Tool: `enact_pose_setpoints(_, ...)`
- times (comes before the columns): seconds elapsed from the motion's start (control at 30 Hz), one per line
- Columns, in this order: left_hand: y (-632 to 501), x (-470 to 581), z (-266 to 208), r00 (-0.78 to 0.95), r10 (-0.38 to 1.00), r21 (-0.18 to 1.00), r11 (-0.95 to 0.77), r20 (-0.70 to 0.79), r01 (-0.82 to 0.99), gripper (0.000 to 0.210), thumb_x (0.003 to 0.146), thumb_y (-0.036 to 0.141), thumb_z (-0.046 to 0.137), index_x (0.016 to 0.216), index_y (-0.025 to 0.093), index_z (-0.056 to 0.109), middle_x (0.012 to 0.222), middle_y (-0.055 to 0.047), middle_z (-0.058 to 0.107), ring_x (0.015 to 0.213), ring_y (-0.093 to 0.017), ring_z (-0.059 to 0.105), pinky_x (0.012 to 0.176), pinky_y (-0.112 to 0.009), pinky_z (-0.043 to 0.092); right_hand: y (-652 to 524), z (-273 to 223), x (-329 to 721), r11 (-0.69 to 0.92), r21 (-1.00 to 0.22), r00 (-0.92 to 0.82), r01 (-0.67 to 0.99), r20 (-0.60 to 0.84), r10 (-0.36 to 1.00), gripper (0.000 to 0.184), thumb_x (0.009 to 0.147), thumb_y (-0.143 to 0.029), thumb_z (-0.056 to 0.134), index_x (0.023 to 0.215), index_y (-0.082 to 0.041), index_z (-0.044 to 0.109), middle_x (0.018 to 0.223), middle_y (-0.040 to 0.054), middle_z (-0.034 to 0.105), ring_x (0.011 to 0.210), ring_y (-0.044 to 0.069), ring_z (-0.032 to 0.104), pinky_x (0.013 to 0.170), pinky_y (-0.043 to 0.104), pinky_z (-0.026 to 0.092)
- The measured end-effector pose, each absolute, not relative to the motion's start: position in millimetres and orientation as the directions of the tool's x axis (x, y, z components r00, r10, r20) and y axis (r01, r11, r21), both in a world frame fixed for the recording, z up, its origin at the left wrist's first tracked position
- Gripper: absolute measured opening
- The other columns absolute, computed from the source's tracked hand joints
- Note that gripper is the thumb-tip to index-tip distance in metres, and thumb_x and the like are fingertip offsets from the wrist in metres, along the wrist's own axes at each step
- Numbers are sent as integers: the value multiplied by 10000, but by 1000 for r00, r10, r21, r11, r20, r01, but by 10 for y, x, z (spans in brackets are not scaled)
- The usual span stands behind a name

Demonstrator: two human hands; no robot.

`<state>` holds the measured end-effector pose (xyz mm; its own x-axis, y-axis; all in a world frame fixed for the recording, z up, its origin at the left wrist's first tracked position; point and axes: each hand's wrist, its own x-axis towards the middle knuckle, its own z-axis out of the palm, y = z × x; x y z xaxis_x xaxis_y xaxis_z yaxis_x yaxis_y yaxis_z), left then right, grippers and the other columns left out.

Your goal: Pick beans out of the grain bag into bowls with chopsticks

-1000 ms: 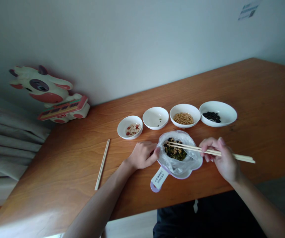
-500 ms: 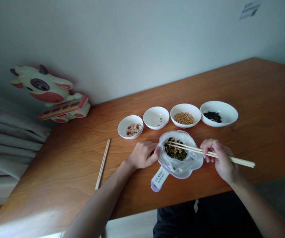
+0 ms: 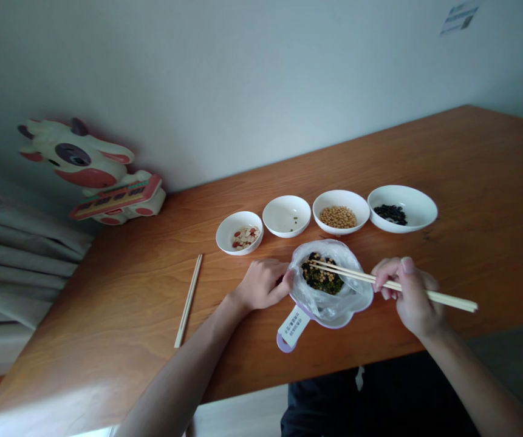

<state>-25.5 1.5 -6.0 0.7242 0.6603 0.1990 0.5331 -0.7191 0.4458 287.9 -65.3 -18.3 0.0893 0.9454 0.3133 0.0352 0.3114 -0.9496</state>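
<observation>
A pair of wooden chopsticks [image 3: 350, 273] is pinched in my right hand [image 3: 409, 297]. Their tips rest among a dark green and black mixture with yellow beans [image 3: 322, 276]. This mixture lies in a clear plastic bag [image 3: 338, 301] that lines a pale bowl with a purple edge and handle [image 3: 287, 343]; a printed label [image 3: 293, 326] is stuck on the handle. At the bowl's left rim, my left hand [image 3: 265, 284] grips the edge and bag between thumb and fingers, its forearm over the table.
Behind stand white bowls in a row: one with nut pieces [image 3: 246, 249], one with a few specks [image 3: 283, 217], one with yellow beans [image 3: 318, 209] and one with black beans [image 3: 420, 212]. Another chopstick pair [image 3: 189, 300] lies left. A cow-shaped toy keyboard [image 3: 115, 197] stands against the wall.
My right hand has shifted slightly right, and the back ends of the chopsticks moved right with it. My left hand and the bowls stay put.
</observation>
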Motion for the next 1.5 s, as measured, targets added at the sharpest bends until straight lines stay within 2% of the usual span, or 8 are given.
enact_pose_setpoints(0.33,15,-254,-63,724,660,436,-722,199,538,476,1128,383,311,757,187,537,707,-37,629,640,-156,531,642,-325,346,-669,-140,2890,303,-952,149,-44,293,944,540,1080,-467,420,686,-269,732,635,65,590,557,188,478,516,367,313)
enact_pose_setpoints(0.8,18,-257,-62,726,660,433,-721,194,541,489,1127,396,301,760,187,547,711,-44,637,642,-162,540,641,-319,345,-669,-182,2906,232,-972,38,-32,231,972,622,1065,-606,331,716,-251,704,703,49,584,557,172,461,552,370,330)
enact_pose_setpoints(1.13,17,-256,-61,726,658,455,-719,200,526,459,1127,377,323,758,190,521,713,-32,626,645,-156,529,652,-322,345,-687,-182,2872,310,-950,23,-20,310,950,588,1080,-561,320,727,-250,673,711,54,563,600,188,471,560,367,327)
enact_pose_setpoints(1.33,13,-258,-65,724,660,450,-718,199,530,450,1125,373,327,763,189,520,712,-32,620,648,-157,524,654,-325,335,-691,-232,2870,389,-921,-24,10,389,921,514,1066,-537,362,730,-246,621,746,68,578,694,232,553,653,405,408)
enact_pose_setpoints(1.5,12,-256,-62,724,659,450,-720,205,528,437,1123,364,335,761,189,506,716,-26,616,651,-154,515,654,-327,328,-694,-246,2876,403,-914,-14,49,403,915,507,1085,-484,351,730,-244,622,716,67,556,712,234,560,654,404,407)
